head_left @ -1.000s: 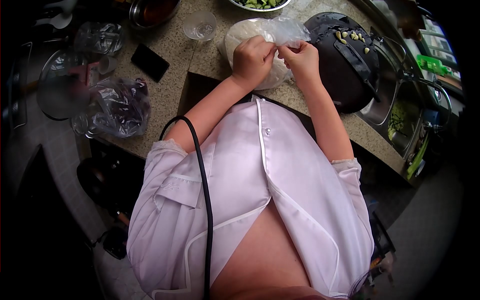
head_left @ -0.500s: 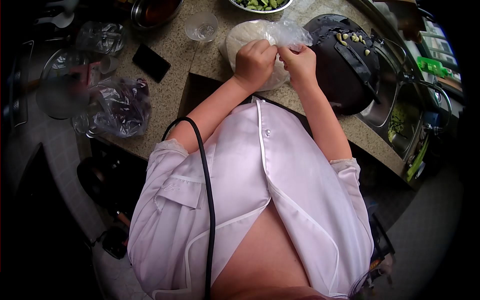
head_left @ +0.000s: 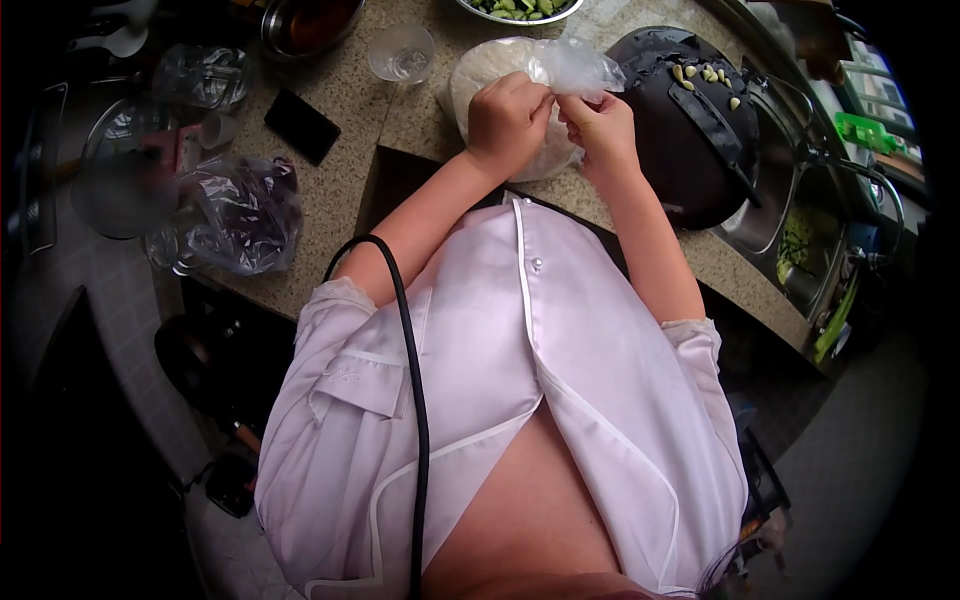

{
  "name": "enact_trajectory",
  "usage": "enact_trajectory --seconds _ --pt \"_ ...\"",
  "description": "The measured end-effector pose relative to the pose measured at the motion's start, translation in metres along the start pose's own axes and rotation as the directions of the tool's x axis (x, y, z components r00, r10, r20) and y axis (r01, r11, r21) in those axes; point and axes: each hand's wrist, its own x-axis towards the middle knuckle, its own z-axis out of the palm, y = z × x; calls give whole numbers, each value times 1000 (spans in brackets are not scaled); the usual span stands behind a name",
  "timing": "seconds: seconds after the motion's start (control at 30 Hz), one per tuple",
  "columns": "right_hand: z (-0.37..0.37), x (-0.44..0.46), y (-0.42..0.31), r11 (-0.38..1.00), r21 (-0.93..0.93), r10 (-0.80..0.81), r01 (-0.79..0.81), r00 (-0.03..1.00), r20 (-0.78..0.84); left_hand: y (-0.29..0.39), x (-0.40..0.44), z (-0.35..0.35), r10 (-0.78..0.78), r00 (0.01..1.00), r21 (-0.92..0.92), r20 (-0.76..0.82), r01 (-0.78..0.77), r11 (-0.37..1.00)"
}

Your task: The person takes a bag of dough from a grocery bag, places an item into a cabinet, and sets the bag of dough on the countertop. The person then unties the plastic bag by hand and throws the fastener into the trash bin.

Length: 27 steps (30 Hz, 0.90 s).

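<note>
A clear plastic bag (head_left: 582,66) with something pale and rounded inside rests on the counter in front of me. My left hand (head_left: 508,118) is closed on the bag's gathered neck, fingers curled. Close against it, my right hand (head_left: 600,124) pinches the same gathered plastic between thumb and fingertips. The exact spot where the fingers meet is partly hidden. What fills the bag cannot be made out beyond its whitish colour.
Right of the bag lies a dark round board (head_left: 690,140) with garlic cloves (head_left: 712,75) and a cleaver-like blade (head_left: 712,132). Beyond is a sink (head_left: 800,240). Leftward are a clear cup (head_left: 402,55), a phone (head_left: 303,126) and a crumpled plastic bag (head_left: 240,215). A bowl of cut green vegetables (head_left: 520,10) stands behind.
Both hands stay at the bag's neck with only slight shifts of the fingers. The loose plastic top has changed shape a little. Everything else is still.
</note>
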Motion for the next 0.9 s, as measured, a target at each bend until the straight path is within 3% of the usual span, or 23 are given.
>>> enact_trajectory --seconds 0.2,0.33,0.63,0.9 --pt "-5 1 -6 999 -36 25 -23 998 55 0 5 -6 -133 987 -94 95 142 985" --pt "-7 5 -5 996 -94 15 -8 997 72 1 5 -7 -145 984 -103 107 156 982" --pt "-3 7 0 984 -170 -46 51 998 33 3 3 -7 -35 995 -4 99 36 999" --pt "3 5 6 995 -94 -47 44 999 -28 4 3 -5 37 997 17 72 -38 999"
